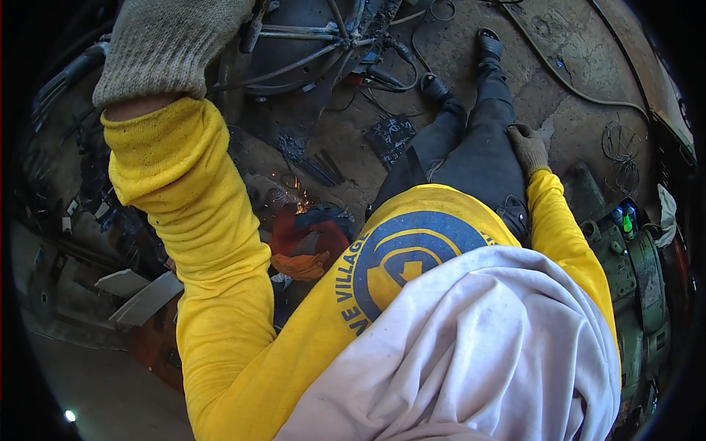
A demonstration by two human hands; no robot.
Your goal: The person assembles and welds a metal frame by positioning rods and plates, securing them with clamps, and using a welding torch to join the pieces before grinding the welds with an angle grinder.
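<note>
My left hand, in a knitted grey-beige glove, is raised large at the upper left. Its fingers run out past the top edge, so their pose and anything in them are hidden. Close to that hand is a frame of welded metal rods, lying over a dark metal plate. Resting on my right thigh, my right hand wears a similar glove; its fingers lie flat against the dark trousers and hold nothing. A corded power tool with a red part lies beside the rod frame.
Sparks fly at left, near a person in red with an orange cloth. A dark chalk-marked plate, a long cable and a wire coil lie on the floor. Green machinery stands at right.
</note>
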